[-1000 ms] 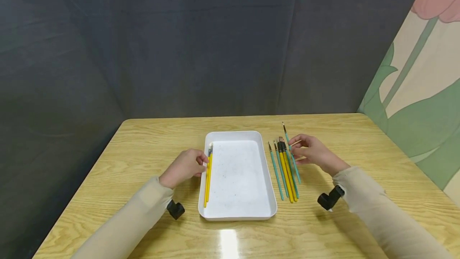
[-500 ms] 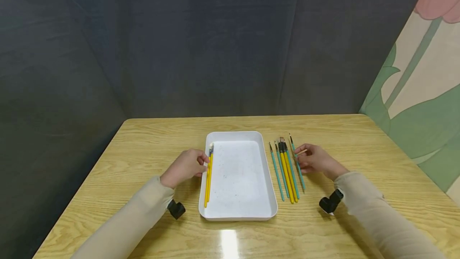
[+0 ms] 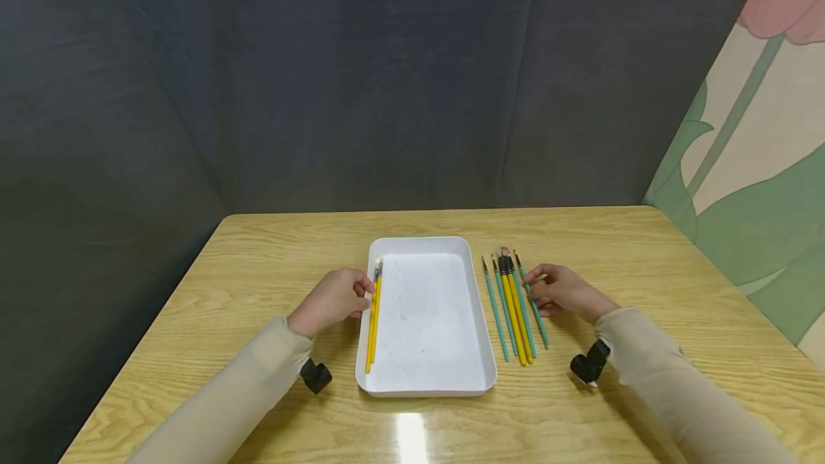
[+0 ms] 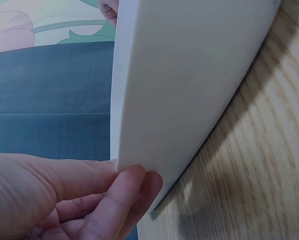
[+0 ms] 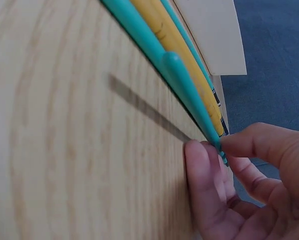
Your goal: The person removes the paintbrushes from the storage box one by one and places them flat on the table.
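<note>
My left hand (image 3: 334,299) pinches the left rim of a white tray (image 3: 425,384) between thumb and fingers; the left wrist view shows the fingertips against its outer wall (image 4: 174,85). Inside the tray, along that side, lie two yellow paintbrushes (image 3: 375,328). To the tray's right my right hand (image 3: 561,291) pinches a teal paintbrush (image 5: 189,95) between thumb and fingertips. In the right wrist view its handle end is raised off the table, with a shadow below. Just left of it, more teal paintbrushes (image 3: 496,313) and thick yellow paintbrushes (image 3: 515,313) lie side by side, bristles pointing away.
A wooden table (image 3: 283,242) carries everything. Behind it hangs a dark cloth (image 3: 361,92), which also covers the left side. A painted flower wall (image 3: 760,177) stands at the right. Small dark specks mark the tray's floor.
My right hand has brought the teal paintbrush nearer and lower, first rightward and then slightly left, beside the other brushes. The left hand and tray have not moved.
</note>
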### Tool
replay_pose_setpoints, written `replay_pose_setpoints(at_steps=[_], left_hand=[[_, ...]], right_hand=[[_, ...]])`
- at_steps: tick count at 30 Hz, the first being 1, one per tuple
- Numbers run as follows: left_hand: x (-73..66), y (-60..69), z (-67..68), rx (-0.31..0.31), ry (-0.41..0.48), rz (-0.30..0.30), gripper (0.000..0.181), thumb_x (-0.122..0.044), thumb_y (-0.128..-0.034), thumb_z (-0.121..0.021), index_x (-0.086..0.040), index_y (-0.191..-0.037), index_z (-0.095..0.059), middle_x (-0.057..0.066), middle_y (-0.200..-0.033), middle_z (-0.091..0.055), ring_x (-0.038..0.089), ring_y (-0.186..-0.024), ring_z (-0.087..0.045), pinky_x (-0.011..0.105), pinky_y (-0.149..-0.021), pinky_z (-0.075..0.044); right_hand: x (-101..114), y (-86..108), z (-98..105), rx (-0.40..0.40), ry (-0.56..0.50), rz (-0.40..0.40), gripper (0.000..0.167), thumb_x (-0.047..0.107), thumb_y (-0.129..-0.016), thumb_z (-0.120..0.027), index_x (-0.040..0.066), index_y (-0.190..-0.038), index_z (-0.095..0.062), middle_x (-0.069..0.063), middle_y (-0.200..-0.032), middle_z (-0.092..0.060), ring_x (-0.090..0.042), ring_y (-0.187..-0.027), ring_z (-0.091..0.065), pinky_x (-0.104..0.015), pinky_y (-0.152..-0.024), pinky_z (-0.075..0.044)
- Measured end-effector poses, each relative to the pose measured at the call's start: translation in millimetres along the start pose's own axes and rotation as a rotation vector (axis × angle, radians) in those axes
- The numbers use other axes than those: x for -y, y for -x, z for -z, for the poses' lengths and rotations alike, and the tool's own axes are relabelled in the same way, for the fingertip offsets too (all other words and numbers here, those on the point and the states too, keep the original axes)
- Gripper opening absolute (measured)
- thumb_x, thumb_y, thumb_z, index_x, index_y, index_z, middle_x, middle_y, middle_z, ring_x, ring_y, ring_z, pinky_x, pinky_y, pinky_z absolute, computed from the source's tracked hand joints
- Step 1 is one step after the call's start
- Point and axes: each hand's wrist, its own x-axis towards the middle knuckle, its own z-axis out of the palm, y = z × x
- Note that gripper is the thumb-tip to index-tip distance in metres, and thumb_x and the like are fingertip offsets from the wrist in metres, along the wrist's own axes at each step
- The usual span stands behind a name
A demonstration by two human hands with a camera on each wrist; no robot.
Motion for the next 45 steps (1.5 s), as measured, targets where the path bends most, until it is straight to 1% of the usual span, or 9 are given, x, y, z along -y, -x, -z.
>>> replay_pose_setpoints(at_steps=[4,12,16,20,26,35,38,41,45], left_hand=[[-0.7,0.4,0.3,-0.002,0.0,-0.001,0.013,0.002,-0.0849,-0.064,0.0,-0.098,-0.065,0.009,-0.085,-0.056,0.017,-0.07,-0.057,0.027,-0.063,-0.056],[-0.3,0.4,0.3,0.001,-0.006,0.002,0.012,0.001,-0.0848,-0.066,0.0,-0.096,-0.065,0.008,-0.085,-0.056,0.017,-0.07,-0.057,0.027,-0.063,-0.056],[-0.4,0.4,0.3,0.002,-0.006,0.003,0.012,0.001,-0.0844,-0.066,0.0,-0.097,-0.064,0.008,-0.085,-0.056,0.017,-0.07,-0.057,0.027,-0.063,-0.056],[-0.8,0.9,0.5,-0.003,-0.006,0.0,0.013,0.002,-0.0838,-0.066,0.0,-0.097,-0.065,0.008,-0.084,-0.056,0.017,-0.068,-0.057,0.027,-0.063,-0.056],[-1.5,0.4,0.7,-0.006,-0.013,0.001,0.012,0.001,-0.0838,-0.066,0.0,-0.096,-0.065,0.008,-0.083,-0.056,0.017,-0.068,-0.057,0.027,-0.063,-0.055],[-2.8,0.7,1.6,-0.004,-0.008,0.006,0.013,0.002,-0.0836,-0.065,0.0,-0.096,-0.065,0.008,-0.083,-0.056,0.017,-0.068,-0.057,0.027,-0.063,-0.055],[-3.1,0.4,1.8,-0.004,-0.003,0.011,0.013,0.002,-0.0837,-0.065,0.0,-0.096,-0.065,0.008,-0.083,-0.057,0.017,-0.068,-0.057,0.028,-0.063,-0.056],[-2.7,0.1,1.7,-0.001,-0.008,0.01,0.012,0.002,-0.0841,-0.065,0.0,-0.096,-0.065,0.008,-0.083,-0.057,0.016,-0.068,-0.058,0.027,-0.063,-0.055],[-1.8,-0.5,1.1,0.002,-0.013,0.011,0.011,0.001,-0.085,-0.065,0.0,-0.096,-0.066,0.008,-0.083,-0.058,0.016,-0.068,-0.058,0.027,-0.063,-0.055]], right_hand=[[1.9,-0.6,-0.4,-0.003,0.016,-0.009,0.028,0.005,-0.096,-0.051,-0.006,-0.12,-0.044,-0.005,-0.081,-0.05,-0.014,-0.066,-0.049,-0.027,-0.061,-0.054],[4.3,-0.1,-0.7,0.025,0.032,-0.003,0.029,0.006,-0.097,-0.052,-0.007,-0.121,-0.044,-0.005,-0.081,-0.052,-0.013,-0.065,-0.051,-0.027,-0.06,-0.054],[4.2,-1.0,-0.6,0.042,0.034,-0.003,0.029,0.004,-0.095,-0.052,-0.008,-0.12,-0.043,-0.005,-0.081,-0.051,-0.014,-0.064,-0.049,-0.027,-0.058,-0.051],[6.1,-1.2,-1.2,0.056,0.032,-0.005,0.031,0.001,-0.091,-0.053,-0.009,-0.118,-0.042,-0.005,-0.081,-0.049,-0.014,-0.065,-0.046,-0.026,-0.057,-0.049],[6.7,-2.4,-1.2,0.059,0.042,-0.014,0.032,-0.002,-0.089,-0.054,-0.009,-0.117,-0.041,-0.006,-0.08,-0.049,-0.015,-0.066,-0.047,-0.025,-0.057,-0.05],[6.0,-2.9,-0.7,0.067,0.041,-0.001,0.033,-0.003,-0.088,-0.054,-0.01,-0.118,-0.041,-0.006,-0.08,-0.049,-0.015,-0.066,-0.047,-0.026,-0.057,-0.05],[4.7,-3.4,1.4,0.081,0.028,0.01,0.032,-0.001,-0.09,-0.054,-0.01,-0.118,-0.041,-0.005,-0.081,-0.051,-0.014,-0.066,-0.048,-0.025,-0.057,-0.051],[3.0,-2.4,5.8,0.122,-0.007,0.03,0.031,0.001,-0.093,-0.052,-0.011,-0.119,-0.039,-0.006,-0.081,-0.053,-0.014,-0.065,-0.047,-0.025,-0.058,-0.049],[3.5,1.1,11.8,0.144,-0.042,0.06,0.033,0.006,-0.097,-0.05,-0.012,-0.122,-0.037,-0.007,-0.084,-0.054,-0.013,-0.067,-0.049,-0.027,-0.06,-0.052]])
